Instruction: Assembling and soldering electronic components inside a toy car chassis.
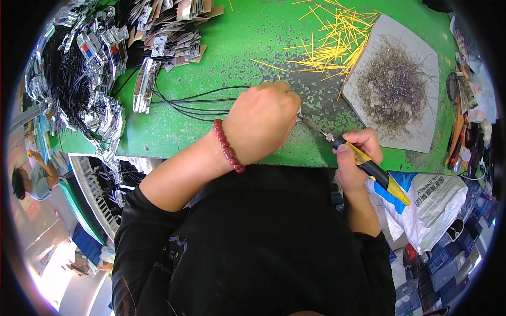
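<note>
My right hand (359, 152) is closed around a black-and-yellow soldering iron (380, 176). The iron's tip points up and left, close to the fingers of my left hand (266, 118). That left hand is curled shut over the table with its back toward me, so its fingertips are mostly hidden. A small pale bit of something shows beside them, too little to name. Several thin black wires (203, 100) run from under the left hand to a silvery metal strip part (144, 87) lying on the green table (226, 58).
Yellow thin sticks or tubes (337, 42) lie scattered at the far right. A grey board (428, 105) bears a heap of dark debris (392, 84). Small board pieces (174, 31) pile up at far left, beside bundled metal parts with black wires (89, 63). A white bag (435, 197) hangs beyond the right edge.
</note>
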Action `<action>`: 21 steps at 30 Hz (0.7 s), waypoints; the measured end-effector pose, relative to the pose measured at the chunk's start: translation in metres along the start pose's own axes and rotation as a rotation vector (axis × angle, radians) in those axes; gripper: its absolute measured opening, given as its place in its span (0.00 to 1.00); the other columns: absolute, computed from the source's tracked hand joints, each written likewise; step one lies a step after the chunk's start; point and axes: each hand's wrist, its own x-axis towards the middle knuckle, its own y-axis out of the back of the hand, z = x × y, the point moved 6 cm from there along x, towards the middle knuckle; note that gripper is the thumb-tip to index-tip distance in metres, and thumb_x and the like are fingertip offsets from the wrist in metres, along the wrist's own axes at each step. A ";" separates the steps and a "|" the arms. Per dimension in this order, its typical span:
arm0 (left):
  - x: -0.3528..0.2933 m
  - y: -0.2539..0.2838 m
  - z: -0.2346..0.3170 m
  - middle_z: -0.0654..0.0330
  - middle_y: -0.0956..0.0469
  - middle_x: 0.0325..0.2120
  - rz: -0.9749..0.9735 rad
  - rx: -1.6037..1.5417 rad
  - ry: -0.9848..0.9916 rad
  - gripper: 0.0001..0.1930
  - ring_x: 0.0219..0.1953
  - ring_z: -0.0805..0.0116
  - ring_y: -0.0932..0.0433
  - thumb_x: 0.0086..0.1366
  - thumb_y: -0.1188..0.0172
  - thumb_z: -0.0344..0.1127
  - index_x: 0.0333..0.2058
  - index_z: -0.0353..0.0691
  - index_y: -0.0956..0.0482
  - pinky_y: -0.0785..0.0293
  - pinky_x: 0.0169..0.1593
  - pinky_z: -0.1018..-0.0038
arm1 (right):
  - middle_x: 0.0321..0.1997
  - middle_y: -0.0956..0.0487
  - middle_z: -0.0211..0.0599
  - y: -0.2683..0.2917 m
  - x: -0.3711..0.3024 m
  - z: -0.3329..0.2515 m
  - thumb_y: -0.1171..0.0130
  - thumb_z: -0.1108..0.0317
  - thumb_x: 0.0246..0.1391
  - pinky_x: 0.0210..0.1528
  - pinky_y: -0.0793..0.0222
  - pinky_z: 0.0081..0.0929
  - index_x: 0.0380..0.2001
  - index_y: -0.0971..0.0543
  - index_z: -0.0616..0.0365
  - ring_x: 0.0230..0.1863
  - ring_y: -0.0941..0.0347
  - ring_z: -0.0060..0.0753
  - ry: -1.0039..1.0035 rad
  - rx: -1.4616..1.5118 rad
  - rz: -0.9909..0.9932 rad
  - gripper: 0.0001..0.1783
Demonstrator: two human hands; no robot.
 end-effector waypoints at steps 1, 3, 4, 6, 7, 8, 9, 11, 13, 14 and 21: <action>0.000 0.000 0.000 0.50 0.27 0.25 0.002 -0.011 0.003 0.06 0.32 0.47 0.24 0.57 0.42 0.29 0.24 0.33 0.27 0.27 0.37 0.58 | 0.26 0.27 0.33 -0.002 0.000 0.001 0.39 0.70 0.52 0.27 0.34 0.16 0.33 0.30 0.62 0.23 0.31 0.19 0.001 -0.001 -0.001 0.11; -0.001 0.001 0.001 0.50 0.26 0.25 0.004 -0.009 -0.002 0.06 0.32 0.47 0.24 0.57 0.42 0.28 0.24 0.33 0.27 0.27 0.37 0.58 | 0.26 0.27 0.30 0.002 -0.002 -0.001 0.36 0.69 0.52 0.27 0.39 0.16 0.34 0.29 0.60 0.24 0.34 0.16 0.081 0.141 0.145 0.13; -0.001 0.001 0.001 0.50 0.26 0.25 0.006 -0.008 -0.008 0.06 0.32 0.47 0.24 0.57 0.42 0.28 0.24 0.33 0.27 0.27 0.37 0.58 | 0.27 0.27 0.32 0.003 -0.002 -0.001 0.35 0.68 0.53 0.28 0.37 0.17 0.35 0.30 0.60 0.24 0.32 0.18 0.079 0.175 0.135 0.14; -0.001 0.001 0.001 0.50 0.26 0.25 0.003 -0.008 -0.003 0.06 0.33 0.47 0.24 0.57 0.42 0.28 0.24 0.33 0.27 0.27 0.37 0.57 | 0.27 0.27 0.33 0.004 -0.004 0.000 0.35 0.67 0.53 0.29 0.37 0.17 0.35 0.30 0.60 0.25 0.32 0.18 0.095 0.168 0.124 0.14; -0.001 0.001 0.001 0.50 0.26 0.25 0.000 -0.008 0.002 0.06 0.33 0.47 0.24 0.57 0.42 0.28 0.24 0.33 0.27 0.27 0.37 0.57 | 0.27 0.27 0.33 0.004 -0.004 0.000 0.35 0.67 0.54 0.29 0.36 0.17 0.35 0.30 0.60 0.25 0.32 0.18 0.111 0.160 0.114 0.14; -0.001 0.001 0.001 0.50 0.26 0.25 0.001 -0.007 0.001 0.06 0.33 0.47 0.24 0.57 0.42 0.28 0.24 0.33 0.27 0.27 0.37 0.57 | 0.27 0.27 0.33 0.004 -0.004 0.000 0.35 0.67 0.54 0.29 0.36 0.17 0.35 0.30 0.60 0.25 0.32 0.18 0.113 0.161 0.114 0.14; 0.000 0.000 0.000 0.50 0.26 0.25 0.004 -0.006 0.001 0.06 0.33 0.47 0.24 0.57 0.42 0.29 0.24 0.33 0.27 0.27 0.37 0.57 | 0.27 0.26 0.33 0.005 -0.004 0.001 0.35 0.66 0.54 0.30 0.35 0.17 0.35 0.30 0.60 0.25 0.32 0.18 0.114 0.168 0.119 0.15; 0.002 -0.001 0.001 0.50 0.26 0.25 0.009 -0.007 -0.005 0.06 0.33 0.47 0.24 0.57 0.42 0.29 0.24 0.33 0.27 0.27 0.37 0.57 | 0.27 0.26 0.33 0.008 -0.003 0.001 0.35 0.65 0.54 0.30 0.35 0.17 0.36 0.30 0.60 0.25 0.31 0.18 0.118 0.172 0.128 0.15; 0.003 -0.001 -0.001 0.50 0.26 0.26 -0.004 -0.009 0.014 0.06 0.33 0.47 0.24 0.57 0.42 0.29 0.24 0.34 0.26 0.27 0.37 0.57 | 0.28 0.26 0.33 0.007 0.000 0.002 0.35 0.65 0.54 0.32 0.33 0.18 0.37 0.31 0.60 0.27 0.29 0.19 0.102 0.179 0.148 0.16; 0.004 0.000 -0.002 0.50 0.26 0.26 -0.001 -0.007 0.011 0.06 0.33 0.47 0.24 0.57 0.42 0.29 0.24 0.34 0.26 0.27 0.37 0.57 | 0.28 0.26 0.33 0.004 0.002 0.000 0.35 0.65 0.54 0.32 0.33 0.18 0.37 0.31 0.60 0.27 0.29 0.19 0.107 0.179 0.148 0.16; 0.002 0.003 0.004 0.49 0.26 0.24 0.048 -0.059 -0.054 0.06 0.29 0.48 0.25 0.56 0.41 0.29 0.22 0.35 0.27 0.28 0.34 0.58 | 0.44 0.21 0.44 0.002 -0.003 -0.009 0.31 0.65 0.54 0.48 0.27 0.28 0.54 0.31 0.62 0.44 0.23 0.29 0.043 0.196 0.097 0.29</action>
